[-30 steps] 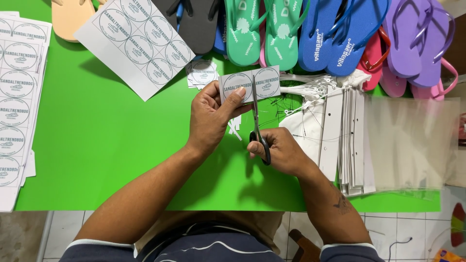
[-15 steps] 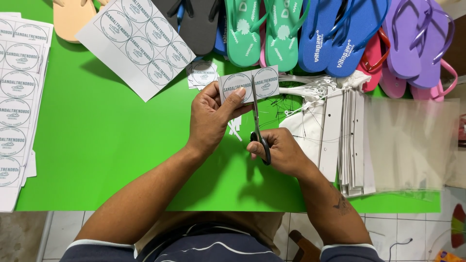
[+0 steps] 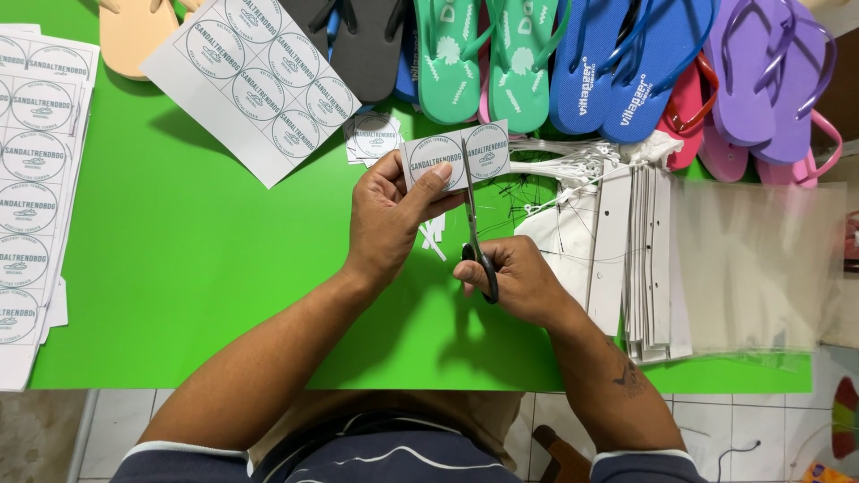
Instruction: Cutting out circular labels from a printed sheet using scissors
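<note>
The left hand point(image 3: 386, 215) is pinching a label strip point(image 3: 456, 154); the right hand point(image 3: 519, 279) is gripping scissors point(image 3: 474, 228), blades crossing the strip.

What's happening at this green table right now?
A person is cutting printed labels apart. The left hand holds a small strip of two round labels, while the right hand works scissors up between them. An uncut label sheet lies on the green table, with flip-flops along the far edge and clear bags at right.
</note>
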